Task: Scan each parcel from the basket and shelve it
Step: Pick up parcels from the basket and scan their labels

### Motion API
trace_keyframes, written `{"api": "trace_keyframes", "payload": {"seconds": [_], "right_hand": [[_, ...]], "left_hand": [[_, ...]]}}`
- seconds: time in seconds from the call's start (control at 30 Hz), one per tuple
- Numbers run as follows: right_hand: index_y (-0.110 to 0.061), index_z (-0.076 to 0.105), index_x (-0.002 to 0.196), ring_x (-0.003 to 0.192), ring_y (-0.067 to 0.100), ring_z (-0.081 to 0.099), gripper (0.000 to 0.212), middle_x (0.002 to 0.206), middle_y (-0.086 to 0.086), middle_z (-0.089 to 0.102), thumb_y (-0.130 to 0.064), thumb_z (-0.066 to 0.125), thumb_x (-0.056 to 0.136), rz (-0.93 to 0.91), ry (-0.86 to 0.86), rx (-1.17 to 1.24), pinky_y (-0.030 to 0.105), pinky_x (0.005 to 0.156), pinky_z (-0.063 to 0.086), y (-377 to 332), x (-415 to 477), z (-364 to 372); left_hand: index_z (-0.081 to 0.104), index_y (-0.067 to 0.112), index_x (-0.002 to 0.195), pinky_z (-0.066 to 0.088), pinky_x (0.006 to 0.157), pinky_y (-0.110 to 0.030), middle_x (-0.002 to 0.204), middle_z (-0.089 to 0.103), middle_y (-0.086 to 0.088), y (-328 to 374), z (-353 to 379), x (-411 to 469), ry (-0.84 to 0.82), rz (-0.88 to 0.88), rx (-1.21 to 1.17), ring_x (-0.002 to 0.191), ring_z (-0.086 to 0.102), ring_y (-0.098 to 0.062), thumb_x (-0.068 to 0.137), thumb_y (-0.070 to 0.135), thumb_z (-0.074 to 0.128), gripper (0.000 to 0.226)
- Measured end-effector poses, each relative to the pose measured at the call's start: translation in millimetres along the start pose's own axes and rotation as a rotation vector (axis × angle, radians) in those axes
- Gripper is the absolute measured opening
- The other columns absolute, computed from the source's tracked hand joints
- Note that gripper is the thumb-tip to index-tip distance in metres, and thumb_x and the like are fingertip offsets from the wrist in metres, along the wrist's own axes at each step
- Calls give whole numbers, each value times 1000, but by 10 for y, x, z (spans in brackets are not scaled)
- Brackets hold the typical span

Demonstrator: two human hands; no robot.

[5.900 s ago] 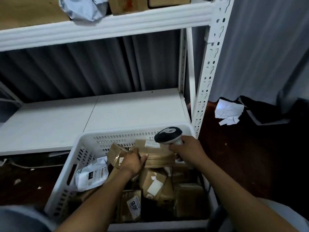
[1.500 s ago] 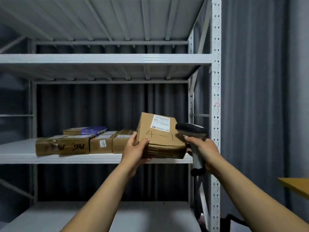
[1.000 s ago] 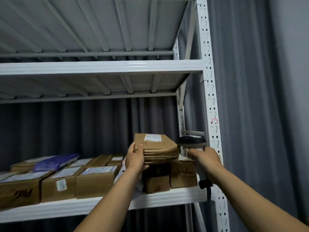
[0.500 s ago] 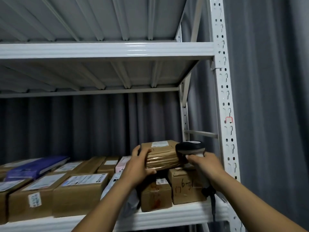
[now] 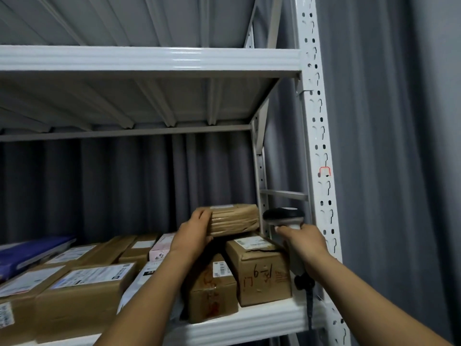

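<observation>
Grey curtain point(image 5: 399, 146) behind white rack shelf point(image 5: 249, 323) | brown parcel point(image 5: 234, 219): lying atop labelled carton point(image 5: 259, 270) at shelf's right end | left hand point(image 5: 193, 236): fingers curled round parcel's left end | right hand point(image 5: 303, 242): wrapped round scanner point(image 5: 284, 216) handle, just right of parcel

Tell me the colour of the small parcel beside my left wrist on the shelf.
The small parcel is pale pink, clearest in the head view.
</observation>
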State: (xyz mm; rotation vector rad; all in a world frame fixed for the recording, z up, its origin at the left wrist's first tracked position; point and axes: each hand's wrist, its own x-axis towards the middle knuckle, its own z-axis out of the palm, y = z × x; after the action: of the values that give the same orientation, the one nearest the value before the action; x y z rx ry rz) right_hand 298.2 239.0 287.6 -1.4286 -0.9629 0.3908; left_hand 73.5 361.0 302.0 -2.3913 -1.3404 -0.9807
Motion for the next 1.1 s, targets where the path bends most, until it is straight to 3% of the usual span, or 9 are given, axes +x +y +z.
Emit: {"api": "trace_keyframes", "payload": {"seconds": [0.37, 0.47, 0.6, 0.73, 0.87, 1.0, 1.1], "right_hand": [[-9, 70, 99, 93, 29, 64, 34, 99, 11, 71, -36, 73, 79, -10, -11, -98, 35, 80, 52, 26, 15, 131], [-7, 70, 103, 98, 29, 64, 37, 103, 12, 71, -35, 75, 79, -29, -10, -137, 30, 79, 48, -25, -19, 150], [-7, 70, 102, 98, 30, 64, 34, 103, 13, 71, -33, 73, 80, -36, -7, -167, 34, 81, 50, -115, -149, 103], [-8, 70, 101, 92, 28, 63, 30, 100, 12, 69, -31, 73, 82, -54, -35, -197, 29, 72, 45, -232, -402, -15], [-8, 70, 100, 90, 28, 64, 28, 97, 12, 69, -30, 72, 82, -60, -81, -213, 28, 70, 45, -311, -797, -153], [-8, 70, 94, 92, 31, 67, 26, 97, 13, 71, -28, 74, 78, -66, -105, -225, 38, 82, 55, -302, -1221, -267], [-11, 67, 86, 85, 28, 70, 18, 91, 11, 72, -26, 74, 79, -59, -160, -176, 41, 82, 58, -218, -1596, -331]], "left_hand": [[29, 26, 144, 48, 96, -43, 147, 30, -10, -31, 182, 48, -77, -85, 52, 115, 54, -35, 92, 16, 55, 59], [27, 24, 145, 49, 95, -42, 148, 29, -11, -23, 91, 3, -96, -95, 94, 118, 52, -33, 93, 20, 57, 60], [31, 24, 146, 48, 96, -41, 152, 26, -10, 9, -139, -114, -112, -85, 182, 124, 47, -31, 91, 30, 62, 63], [33, 27, 146, 46, 97, -40, 144, 38, -6, 78, -427, -286, -141, -47, 204, 125, 45, -29, 88, 35, 64, 65], [39, 28, 142, 47, 95, -40, 136, 47, -6, 148, -675, -628, -168, -34, 196, 122, 47, -27, 87, 39, 66, 63], [40, 28, 143, 42, 100, -38, 139, 47, -5, 215, -822, -1157, -194, -27, 206, 124, 46, -29, 87, 41, 64, 62], [44, 27, 140, 41, 102, -38, 140, 47, -5, 274, -889, -1620, -212, -21, 206, 127, 44, -28, 86, 43, 64, 61]]}}
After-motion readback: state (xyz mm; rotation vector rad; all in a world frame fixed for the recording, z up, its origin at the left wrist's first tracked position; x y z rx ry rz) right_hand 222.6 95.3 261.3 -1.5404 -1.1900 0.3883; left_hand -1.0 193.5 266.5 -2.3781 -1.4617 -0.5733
